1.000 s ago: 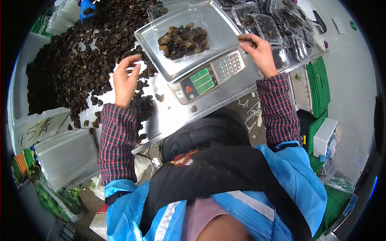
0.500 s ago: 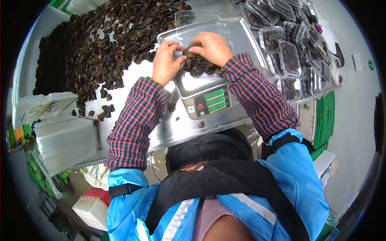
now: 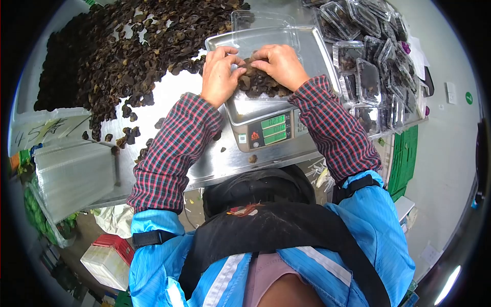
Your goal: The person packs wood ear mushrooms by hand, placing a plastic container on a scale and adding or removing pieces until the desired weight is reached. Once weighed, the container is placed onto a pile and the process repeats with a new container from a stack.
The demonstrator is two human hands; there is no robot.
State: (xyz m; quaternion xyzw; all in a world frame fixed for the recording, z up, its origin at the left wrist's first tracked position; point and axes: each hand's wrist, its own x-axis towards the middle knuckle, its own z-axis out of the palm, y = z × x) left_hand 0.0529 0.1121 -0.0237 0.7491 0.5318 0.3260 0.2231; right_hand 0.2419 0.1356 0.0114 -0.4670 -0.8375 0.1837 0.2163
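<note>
1. Dark loose fungus (image 3: 117, 56) covers the desk (image 3: 169, 97), upper left.
2. Left hand (image 3: 220, 77), top centre: grip pinched on the weighed portion (image 3: 261, 86) atop the scale (image 3: 268, 130).
3. Right hand (image 3: 279, 64) is likewise clenched on it; they seem to be settling the portion.
4. Shutting the open lid (image 3: 255, 21) would need the pile flattened.

Both arms are stretched forward and bent inward at the elbows, so that the 2 hands are held close together ahead of the chest; the left hand (image 3: 219, 77) is turned palm down, knuckles raised, its fingers curled and pointed toward the right hand (image 3: 280, 62); the right hand is likewise turned palm down, its fingers bent and tucked under, the fingertips nearly met by those of the left; the left forearm (image 3: 171, 151) and right forearm (image 3: 333, 128) are covered to the wrists by checked sleeves; whether anything is gripped cannot be told.
</note>
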